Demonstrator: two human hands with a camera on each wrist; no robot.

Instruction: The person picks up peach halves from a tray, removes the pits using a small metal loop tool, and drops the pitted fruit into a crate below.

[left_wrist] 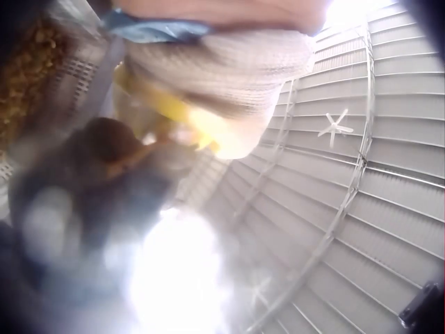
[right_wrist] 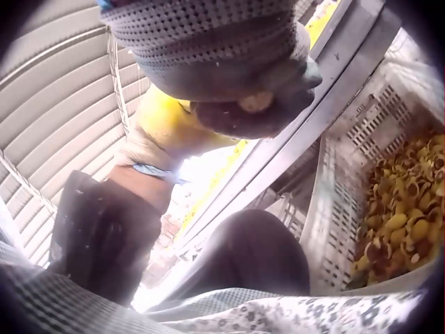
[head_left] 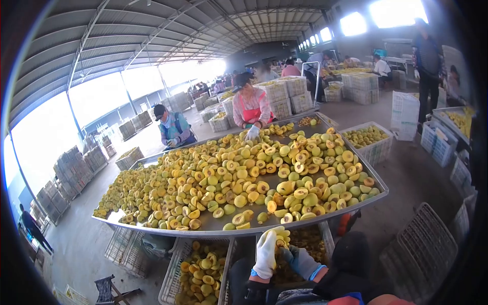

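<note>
In the head view my left hand [head_left: 268, 251], in a white glove with yellow fingers, is curled round a piece of fruit [head_left: 279, 243] at the near edge of the metal table [head_left: 244, 233]. My right hand [head_left: 301, 260], in a grey glove, meets it from the right. The right wrist view has the right hand [right_wrist: 222, 62] with its fingers curled round a small pale piece [right_wrist: 256, 102], which I cannot identify. Halved yellow-green fruit [head_left: 203, 178] covers much of the table. The left wrist view is blurred by glare.
Below the table edge stand a crate of halved fruit [head_left: 203, 274] and another crate [head_left: 328, 241] under my hands. Two people [head_left: 251, 107] [head_left: 173, 129] work across the table. A full crate [head_left: 373, 150] stands right, an empty-looking crate [head_left: 427, 239] lower right.
</note>
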